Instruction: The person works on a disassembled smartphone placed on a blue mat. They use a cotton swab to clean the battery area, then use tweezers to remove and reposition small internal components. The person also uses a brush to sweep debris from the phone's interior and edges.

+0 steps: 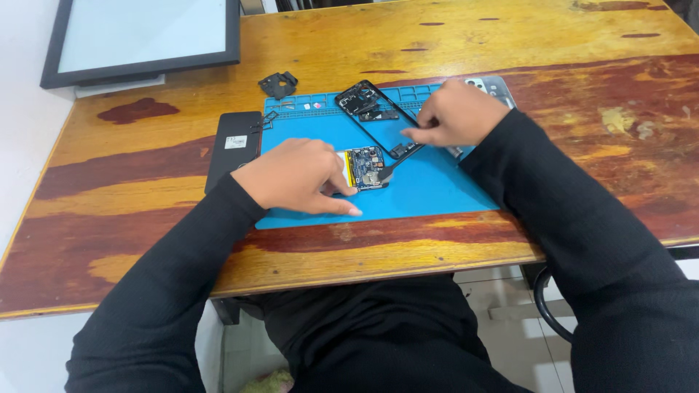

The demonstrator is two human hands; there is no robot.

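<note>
Small blue circuit board (365, 167) lies on blue rubber mat (429, 185), pinned flat under left hand (295, 177) fingertips. Right hand (453, 115) pinches thin grey tool (393, 168) touching board's edge. Probably light, stiff, easy to break; best held by edges.

You are working with two hands: your left hand (295, 177) and your right hand (455, 114). One blue work mat (437, 185) is lying on one wooden table (510, 44). One small circuit board (366, 167) and one black phone frame (378, 120) are sitting on the mat. At 9 o'clock one black flat battery (234, 145) is lying, at 11 o'clock one small black bracket (278, 84), and further one framed panel (142, 36).
</note>
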